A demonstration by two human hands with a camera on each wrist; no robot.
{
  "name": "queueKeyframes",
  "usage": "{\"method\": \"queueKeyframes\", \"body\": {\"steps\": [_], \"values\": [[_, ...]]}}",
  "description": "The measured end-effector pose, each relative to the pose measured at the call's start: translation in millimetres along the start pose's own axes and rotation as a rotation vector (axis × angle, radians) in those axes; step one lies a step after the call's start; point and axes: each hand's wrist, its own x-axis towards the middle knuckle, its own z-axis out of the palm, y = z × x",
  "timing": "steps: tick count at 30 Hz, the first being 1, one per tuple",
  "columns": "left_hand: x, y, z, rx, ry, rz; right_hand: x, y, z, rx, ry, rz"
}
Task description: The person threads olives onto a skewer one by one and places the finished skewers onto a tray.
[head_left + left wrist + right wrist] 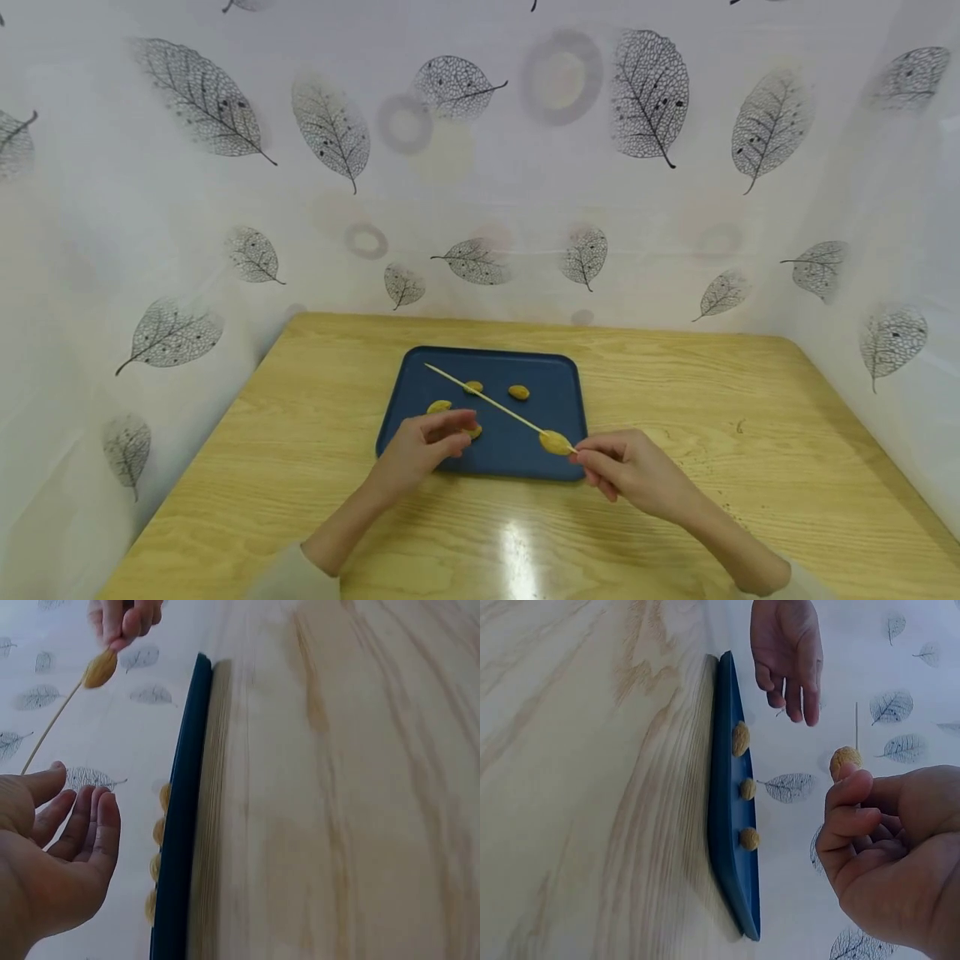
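Observation:
My right hand point(637, 475) pinches the near end of a thin wooden skewer point(495, 404), which slants up and to the left over the tray. Close by those fingertips, a wrinkled yellow-brown oval piece point(555, 442) is threaded on the skewer; the right wrist view shows this piece point(845, 762) just beyond the thumb. My left hand point(420, 454) hovers at the tray's left front part, fingers loosely bent, holding nothing. In the left wrist view the left hand point(67, 862) is below the skewer's free end. Several similar loose pieces point(519, 392) lie on the tray, one partly hidden by left fingers.
A dark blue rectangular tray point(510, 467) with a low raised rim lies on the light wooden table point(675, 392). A pale curtain point(480, 192) printed with leaves surrounds the table's back and both sides.

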Motion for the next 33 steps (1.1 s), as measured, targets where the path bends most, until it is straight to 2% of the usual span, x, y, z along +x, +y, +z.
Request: {"method": "queueKeyframes", "body": {"steps": [3,7,12,16,25,33], "values": [[0.3,-2.8,-7.6,0.059,0.041,0.000,-6.9,5.1,-6.0,-0.002,0.009,0.033],[1.6,-6.0,-12.6,0.185,0.091,-0.003,-17.4,12.6,-12.9,-0.007,0.023,0.059],[5.1,-7.2,-11.7,0.342,0.155,-0.030,-28.7,21.6,-20.1,-0.015,0.042,0.054],[9.1,-7.2,-7.1,0.428,0.178,-0.064,-36.7,25.3,-26.3,-0.013,0.056,0.066],[18.3,-8.6,-0.9,0.494,0.151,-0.127,-45.4,28.3,-32.9,0.033,0.059,0.089],[24.8,-5.4,3.5,0.540,0.151,-0.111,-48.0,29.8,-34.3,0.047,0.058,0.099]]}}
